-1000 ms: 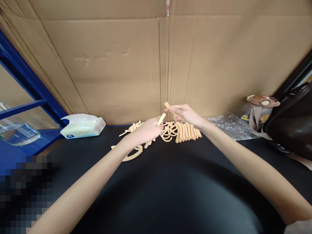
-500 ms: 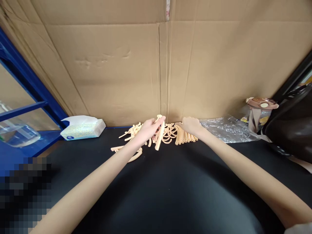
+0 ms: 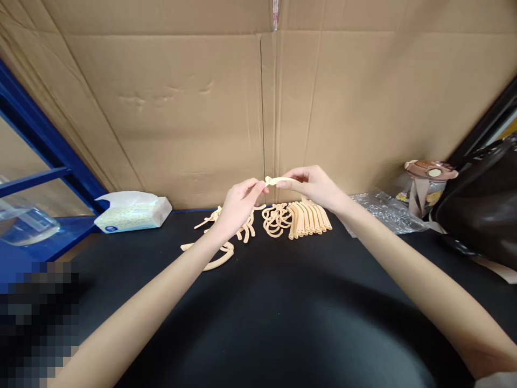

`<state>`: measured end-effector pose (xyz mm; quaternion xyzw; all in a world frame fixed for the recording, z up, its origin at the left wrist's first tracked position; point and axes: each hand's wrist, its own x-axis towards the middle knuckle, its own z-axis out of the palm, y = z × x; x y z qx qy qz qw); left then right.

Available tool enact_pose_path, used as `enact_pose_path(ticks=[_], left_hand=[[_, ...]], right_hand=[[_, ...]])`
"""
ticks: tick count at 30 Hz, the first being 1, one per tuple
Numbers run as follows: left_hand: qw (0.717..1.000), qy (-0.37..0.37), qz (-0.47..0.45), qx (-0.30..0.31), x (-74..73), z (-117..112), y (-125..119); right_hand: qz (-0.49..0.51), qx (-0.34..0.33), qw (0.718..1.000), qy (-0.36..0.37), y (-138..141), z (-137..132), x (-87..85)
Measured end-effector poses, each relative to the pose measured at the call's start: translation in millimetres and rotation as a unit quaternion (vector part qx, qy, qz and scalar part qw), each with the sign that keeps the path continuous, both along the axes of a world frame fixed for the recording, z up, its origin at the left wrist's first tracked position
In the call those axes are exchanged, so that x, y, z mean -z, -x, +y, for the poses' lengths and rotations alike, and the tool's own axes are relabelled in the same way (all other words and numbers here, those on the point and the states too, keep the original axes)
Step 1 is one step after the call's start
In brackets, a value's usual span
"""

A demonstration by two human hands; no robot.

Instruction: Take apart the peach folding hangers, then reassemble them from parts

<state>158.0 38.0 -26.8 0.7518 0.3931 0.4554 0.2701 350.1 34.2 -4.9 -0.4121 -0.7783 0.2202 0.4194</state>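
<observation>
Both hands are raised above the back of the black table and meet at a cream plastic hanger piece (image 3: 278, 180). My left hand (image 3: 239, 203) is closed, pinching its left end between thumb and fingers. The curved right part of the piece is gripped by my right hand (image 3: 313, 187), thumb below and fingers on top. Beneath my right hand lies a neat row of cream hanger arms (image 3: 309, 220). Left of the row is a heap of curved hooks (image 3: 277, 221). More loose cream parts (image 3: 247, 229) lie behind my left hand, partly hidden. A hanger (image 3: 220, 261) lies near my left forearm, which covers part of it.
A tissue pack (image 3: 133, 213) stands at the back left beside a blue metal frame (image 3: 52, 156). Crumpled clear plastic (image 3: 385, 213), a strapped water bottle (image 3: 430, 186) and a dark bag (image 3: 480, 199) are on the right. A cardboard wall (image 3: 194, 118) closes off the back.
My right hand has lifted off the row of hanger arms and moved up and left to meet my left hand. The piece in my left hand has gone from upright to roughly level.
</observation>
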Motion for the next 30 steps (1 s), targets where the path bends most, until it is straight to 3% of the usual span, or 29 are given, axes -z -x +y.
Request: enact_pose_path(ticks=[6, 10, 12, 16, 18, 22, 26, 28, 30], left_hand=[[0.997, -0.017, 0.073, 0.012, 0.1, -8, -4], [0.997, -0.026, 0.068, 0.001, -1.6, -11, -8], [0.997, -0.032, 0.073, -0.005, -0.8, -13, -10], [0.987, -0.036, 0.145, -0.055, 9.1, -15, -16], [0.982, -0.014, 0.180, -0.057, 18.3, -11, -21], [0.978, 0.046, 0.191, -0.073, 35.1, 7, -26], [0.979, 0.088, 0.164, -0.085, 35.0, 14, -23], [0.981, 0.144, 0.129, -0.026, 29.1, 10, -20], [0.958, 0.270, 0.042, 0.086, 21.5, 5, -17]], right_hand=[[-0.098, 0.137, 0.974, -0.153, 1, -8, -4.8], [-0.218, 0.146, 0.941, -0.212, 1, -9, -0.9], [-0.261, 0.145, 0.934, -0.198, 4, -7, 5.4], [-0.143, 0.109, 0.982, -0.050, 10, 3, 19.9], [-0.091, 0.096, 0.991, -0.008, 8, 11, 23.4], [-0.001, 0.127, 0.992, 0.007, -9, 28, 22.6], [0.074, 0.182, 0.981, -0.014, -20, 35, 20.0], [0.109, 0.182, 0.977, -0.011, -21, 35, 19.8], [0.160, 0.165, 0.973, 0.000, -20, 34, 20.2]])
